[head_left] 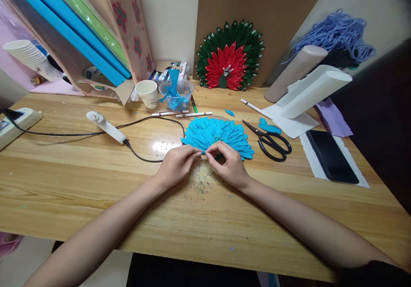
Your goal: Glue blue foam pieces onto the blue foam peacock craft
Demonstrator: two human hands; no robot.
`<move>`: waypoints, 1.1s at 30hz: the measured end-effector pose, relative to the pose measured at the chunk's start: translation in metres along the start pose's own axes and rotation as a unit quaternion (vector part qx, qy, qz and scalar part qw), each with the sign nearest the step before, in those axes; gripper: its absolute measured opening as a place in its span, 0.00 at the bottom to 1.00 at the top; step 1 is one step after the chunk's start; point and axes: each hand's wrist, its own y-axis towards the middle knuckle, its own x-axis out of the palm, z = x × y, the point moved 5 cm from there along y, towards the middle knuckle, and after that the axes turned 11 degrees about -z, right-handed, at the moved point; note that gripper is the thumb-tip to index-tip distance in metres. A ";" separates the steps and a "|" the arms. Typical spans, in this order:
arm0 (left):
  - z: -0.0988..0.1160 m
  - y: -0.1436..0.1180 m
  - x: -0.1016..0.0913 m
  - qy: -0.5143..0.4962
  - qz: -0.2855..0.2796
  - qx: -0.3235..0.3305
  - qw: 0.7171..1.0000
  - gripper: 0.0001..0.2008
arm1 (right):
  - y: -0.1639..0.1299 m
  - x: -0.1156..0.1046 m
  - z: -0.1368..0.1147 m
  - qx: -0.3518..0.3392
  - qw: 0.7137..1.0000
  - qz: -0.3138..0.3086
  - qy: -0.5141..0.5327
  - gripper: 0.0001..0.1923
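Observation:
A blue fan of layered petals (218, 130), shaped like a peacock's tail, lies on the table in front of me. At its near edge, my left hand (180, 162) and my right hand (227, 165) meet with fingertips pinched. Between them a small blue petal piece (204, 153) shows, mostly hidden by the fingers. Both hands are closed on it. Black-handled scissors (272, 143) lie partly spread, right of the fan. Loose blue petals (269, 127) rest just behind them.
A white corded hand tool (107, 127) lies at left. Behind stand a paper cup (147, 93), a plastic tub (184, 103) of blue scraps and a green-and-red peacock (229, 58). Markers (194, 115) lie behind the fan. At right are a phone (332, 156) and paper rolls (316, 92).

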 end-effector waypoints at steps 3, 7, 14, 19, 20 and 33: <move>-0.003 0.001 -0.001 -0.010 0.000 -0.014 1.000 0.09 | 0.001 -0.001 0.003 0.015 1.000 0.013 0.005 0.02; -0.007 0.003 -0.003 -0.044 -0.002 -0.046 0.998 0.12 | 0.000 -0.004 0.008 0.039 0.998 0.046 0.027 0.03; -0.006 0.002 -0.001 -0.042 -0.013 -0.031 0.999 0.11 | 0.000 -0.004 0.004 0.003 0.999 0.032 0.024 0.05; -0.004 0.001 0.000 -0.060 -0.015 -0.036 0.997 0.12 | 0.001 -0.004 0.001 -0.025 0.999 0.026 0.007 0.01; -0.006 0.001 0.000 -0.085 -0.014 -0.057 0.995 0.15 | 0.001 -0.005 0.001 -0.025 0.999 0.029 0.006 0.01; -0.013 0.003 0.016 -0.398 -0.085 -0.192 0.893 0.17 | -0.002 -0.005 -0.010 -0.108 0.993 0.036 -0.045 0.02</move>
